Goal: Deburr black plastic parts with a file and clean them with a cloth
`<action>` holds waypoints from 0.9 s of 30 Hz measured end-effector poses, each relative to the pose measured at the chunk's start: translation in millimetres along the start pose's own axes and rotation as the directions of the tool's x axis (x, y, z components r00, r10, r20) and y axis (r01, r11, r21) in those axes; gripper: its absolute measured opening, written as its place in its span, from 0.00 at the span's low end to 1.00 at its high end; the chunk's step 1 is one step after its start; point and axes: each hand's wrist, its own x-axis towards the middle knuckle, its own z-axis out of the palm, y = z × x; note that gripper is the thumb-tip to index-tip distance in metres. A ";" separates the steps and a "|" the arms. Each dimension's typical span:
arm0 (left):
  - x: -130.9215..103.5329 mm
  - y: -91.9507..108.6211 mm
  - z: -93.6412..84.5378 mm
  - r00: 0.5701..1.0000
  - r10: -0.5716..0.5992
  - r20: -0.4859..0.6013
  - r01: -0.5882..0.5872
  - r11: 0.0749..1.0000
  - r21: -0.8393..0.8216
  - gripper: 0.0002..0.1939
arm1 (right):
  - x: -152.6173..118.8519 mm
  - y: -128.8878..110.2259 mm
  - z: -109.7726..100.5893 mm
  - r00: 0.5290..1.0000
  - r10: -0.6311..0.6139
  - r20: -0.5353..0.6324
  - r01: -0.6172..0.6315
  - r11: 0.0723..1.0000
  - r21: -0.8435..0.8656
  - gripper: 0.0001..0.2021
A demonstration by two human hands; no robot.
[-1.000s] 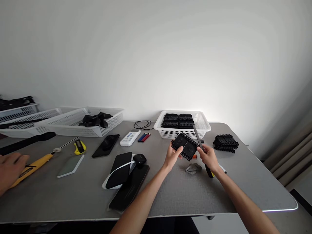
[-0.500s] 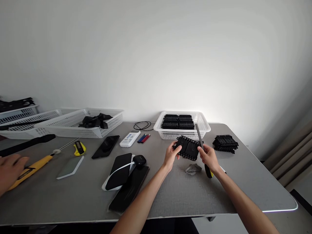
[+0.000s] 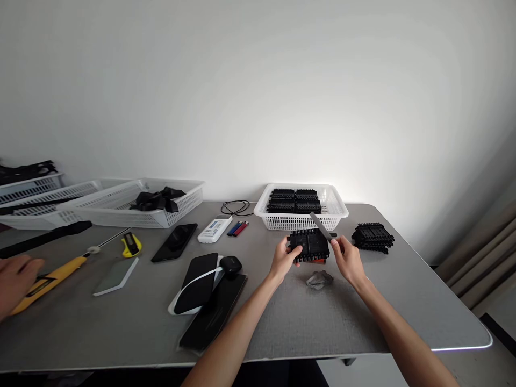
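Note:
My left hand (image 3: 285, 257) grips the left end of a black toothed plastic part (image 3: 309, 245) above the grey table. Thumb and fingers of my right hand (image 3: 347, 259) are closed on a flat grey metal blade (image 3: 321, 226), which slants up to the left over the part's right side. A small orange-red piece (image 3: 320, 261) shows below the part. Beneath my hands lies a crumpled grey cloth (image 3: 320, 279). Behind them, a white basket (image 3: 300, 222) holds several similar black parts (image 3: 294, 201). More of these sit in a stack (image 3: 373, 237) to the right.
Left of my arms lie phones (image 3: 174, 243), a power bank (image 3: 197, 282), a white box (image 3: 215, 229), lighters (image 3: 241, 228) and a yellow cutter (image 3: 131, 244). Another person's hand (image 3: 16, 282) is beside a yellow tool (image 3: 54, 282). White baskets (image 3: 173, 212) stand at the back left.
The blade has swung from nearly upright to slanting left across the part. The part has tilted and turned in my left hand. The yellow-and-black handle below my right hand no longer shows.

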 end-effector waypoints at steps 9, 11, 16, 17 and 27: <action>-1.8 -4.0 2.2 0.999 -0.001 0.036 0.000 1.000 0.031 0.24 | -1.9 -0.5 1.7 0.994 -0.021 0.111 0.040 0.985 -0.170 0.20; -1.3 -1.8 1.1 1.000 0.007 0.013 -0.007 1.000 0.013 0.22 | -0.8 0.2 -1.4 0.998 -0.007 0.064 0.019 0.982 -0.188 0.21; -0.7 3.1 -1.0 1.000 0.016 0.006 -0.016 1.000 0.003 0.21 | 0.1 1.4 -6.4 0.999 -0.003 0.042 0.010 0.986 -0.167 0.22; -0.5 3.1 -1.2 1.000 0.018 0.007 -0.018 1.000 0.003 0.21 | 0.2 1.8 -6.4 0.999 -0.004 0.046 0.011 0.987 -0.162 0.22; 3.3 -6.4 -5.4 0.985 0.149 -0.092 -0.139 0.984 0.109 0.21 | 7.6 3.5 -8.7 0.991 0.129 0.029 -0.132 0.962 0.241 0.27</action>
